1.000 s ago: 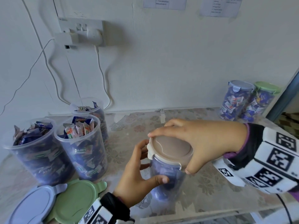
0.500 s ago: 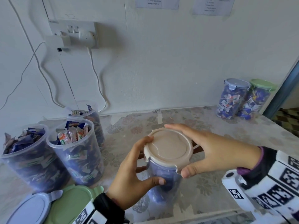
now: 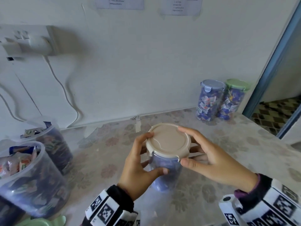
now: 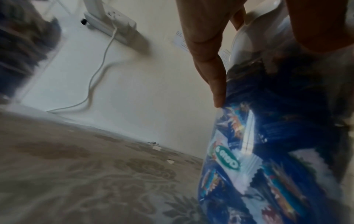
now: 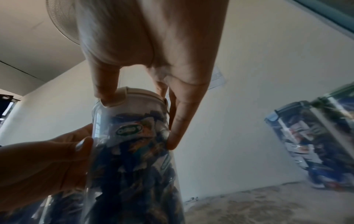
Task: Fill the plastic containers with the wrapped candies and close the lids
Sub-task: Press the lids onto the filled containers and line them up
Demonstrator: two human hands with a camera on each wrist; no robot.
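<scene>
A clear container [image 3: 164,167] packed with blue wrapped candies stands at the table's middle, capped by a beige lid [image 3: 168,141]. My left hand [image 3: 154,154] grips the container's body, thumb in front and fingers behind. My right hand [image 3: 182,146] curls round the lid's right rim, its thumb against a front lid tab. In the right wrist view the thumb [image 5: 105,84] presses the lid [image 5: 138,97] edge, and a finger [image 5: 180,121] lies down the container [image 5: 130,151] wall. The left wrist view shows a finger [image 4: 210,68] on the candy-filled container [image 4: 268,151].
Two open containers [image 3: 24,176] [image 3: 53,144] heaped with candies stand at the left. A blue-lidded container [image 3: 210,100] and a green-lidded one [image 3: 232,98] stand closed at the back right by the wall. A green lid [image 3: 40,222] lies at the near left edge. Cables hang from a wall socket [image 3: 32,41].
My right hand has slid from over the lid's top to its right rim, leaving the top bare. The left hand keeps its grip on the container.
</scene>
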